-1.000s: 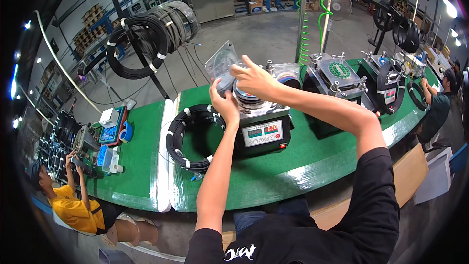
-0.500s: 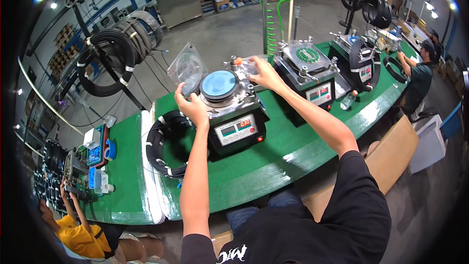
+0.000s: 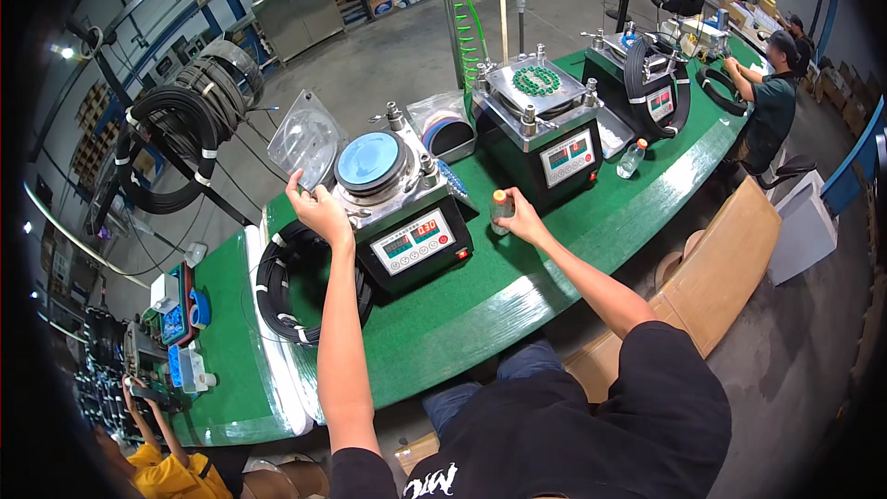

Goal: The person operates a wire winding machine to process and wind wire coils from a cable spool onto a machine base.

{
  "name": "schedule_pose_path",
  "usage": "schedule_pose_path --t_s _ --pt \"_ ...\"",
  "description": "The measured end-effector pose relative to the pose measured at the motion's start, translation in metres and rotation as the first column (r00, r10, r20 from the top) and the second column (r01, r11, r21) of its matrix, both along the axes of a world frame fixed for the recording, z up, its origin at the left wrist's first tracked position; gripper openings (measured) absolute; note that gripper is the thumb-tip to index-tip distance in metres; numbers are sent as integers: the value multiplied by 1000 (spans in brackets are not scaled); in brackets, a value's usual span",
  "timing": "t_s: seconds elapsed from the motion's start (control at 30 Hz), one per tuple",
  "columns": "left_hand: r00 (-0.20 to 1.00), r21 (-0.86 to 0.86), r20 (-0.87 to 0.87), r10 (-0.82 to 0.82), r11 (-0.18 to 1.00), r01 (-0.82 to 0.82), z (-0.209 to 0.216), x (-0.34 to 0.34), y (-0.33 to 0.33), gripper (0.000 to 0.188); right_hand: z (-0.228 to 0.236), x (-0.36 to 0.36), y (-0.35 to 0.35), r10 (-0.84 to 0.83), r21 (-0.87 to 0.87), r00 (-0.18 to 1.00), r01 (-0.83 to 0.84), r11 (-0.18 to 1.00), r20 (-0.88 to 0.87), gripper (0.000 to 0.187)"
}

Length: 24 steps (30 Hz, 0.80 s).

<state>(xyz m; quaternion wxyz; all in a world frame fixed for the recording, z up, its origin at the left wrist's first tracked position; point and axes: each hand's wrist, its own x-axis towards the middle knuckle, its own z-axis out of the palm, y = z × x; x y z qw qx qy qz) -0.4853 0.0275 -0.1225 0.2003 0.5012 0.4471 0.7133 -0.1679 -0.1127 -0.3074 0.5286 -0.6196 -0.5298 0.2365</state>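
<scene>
Green covering runs along the curved desk (image 3: pixel 517 305), where nearest the person a coil of black cable (image 3: pixel 277 286) lies beside a black machine (image 3: pixel 407 222) with a round blue-grey top and a red number display. Just past it, the left hand (image 3: pixel 319 212) has its grip closed on the edge of a clear plastic bag (image 3: pixel 305 143) held up beside the machine, while the right hand (image 3: pixel 522 220) has its grip wrapped around a small bottle with an orange cap (image 3: pixel 501 208) standing on the desk between the two machines. Farther along stand a second machine (image 3: pixel 545 134), a clear water bottle (image 3: pixel 631 159), and another person (image 3: pixel 767 102) working at the far end.
</scene>
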Motion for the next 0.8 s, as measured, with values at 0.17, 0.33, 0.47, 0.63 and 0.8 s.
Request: schedule_pose_path --t_s 0.17,0.33,0.47,0.63,0.8 --pt "993 63 101 -62 996 55 -6 -3 8 45 6 -10 -15 0 -26 1000 0 1000 -8 59" --pt "995 18 86 -39 999 38 -1 7 1 48 8 -2 -22 26 -30 999 -25 999 25 59" --pt "989 -4 131 -75 997 76 1 2 0 54 13 -8 -32 68 -75 998 -67 995 16 58" --pt "966 -63 218 -138 986 155 -3 -3 12 62 8 6 -32 111 -33 983 -107 994 145 75" --pt "969 -213 -49 -241 951 225 -3 -40 33 44 64 13 6 233 -15 968 -235 972 -93 88"
